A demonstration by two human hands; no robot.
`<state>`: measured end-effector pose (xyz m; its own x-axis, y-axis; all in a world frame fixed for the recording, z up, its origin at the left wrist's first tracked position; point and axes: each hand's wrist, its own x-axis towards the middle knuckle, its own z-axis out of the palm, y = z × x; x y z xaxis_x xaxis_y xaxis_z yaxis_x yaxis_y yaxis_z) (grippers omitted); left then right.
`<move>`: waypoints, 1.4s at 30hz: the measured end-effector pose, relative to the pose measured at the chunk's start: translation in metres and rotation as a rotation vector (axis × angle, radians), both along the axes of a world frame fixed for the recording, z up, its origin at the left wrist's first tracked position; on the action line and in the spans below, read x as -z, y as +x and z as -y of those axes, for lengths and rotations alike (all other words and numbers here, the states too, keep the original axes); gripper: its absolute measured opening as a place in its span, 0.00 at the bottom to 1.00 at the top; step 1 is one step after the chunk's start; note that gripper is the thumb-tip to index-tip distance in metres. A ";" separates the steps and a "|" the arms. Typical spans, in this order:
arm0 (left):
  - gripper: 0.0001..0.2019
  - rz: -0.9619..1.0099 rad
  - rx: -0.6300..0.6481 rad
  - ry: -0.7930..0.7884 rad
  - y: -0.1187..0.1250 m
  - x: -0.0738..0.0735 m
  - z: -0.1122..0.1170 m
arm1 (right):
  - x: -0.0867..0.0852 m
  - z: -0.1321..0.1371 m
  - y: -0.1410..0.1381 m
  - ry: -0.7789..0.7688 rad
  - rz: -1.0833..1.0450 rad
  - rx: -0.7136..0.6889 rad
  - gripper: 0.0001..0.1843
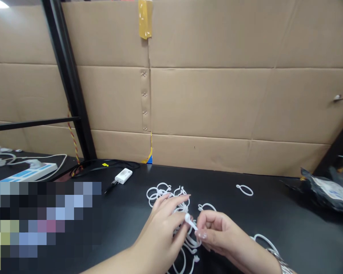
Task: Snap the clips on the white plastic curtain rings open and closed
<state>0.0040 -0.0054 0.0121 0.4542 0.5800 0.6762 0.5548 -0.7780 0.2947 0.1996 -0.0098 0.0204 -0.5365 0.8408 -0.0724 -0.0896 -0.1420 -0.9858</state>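
White plastic rings [153,193] with small knobbed ends lie in a loose pile on the black table [114,220]. Over this pile, my left hand [162,224] pinches the rounded end of one white plastic ring [193,223] between thumb and fingers. My right hand [221,230] grips the same ring farther along, thumb against forefinger. The fingers hide part of that ring and much of the pile. Another ring [208,206] lies just behind my right hand, and one more [265,240] shows beside my right wrist.
A single ring [246,190] lies apart at the right. Farther right is a black plastic package [326,192]. A white power adapter [123,176] with cable sits at the back left, near a power strip [28,173]. Cardboard [211,102] walls the back. The lower left is pixelated.
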 end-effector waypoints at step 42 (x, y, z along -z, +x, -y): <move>0.13 -0.060 -0.091 0.403 0.004 0.002 0.004 | 0.009 0.006 -0.014 0.097 -0.005 -0.161 0.22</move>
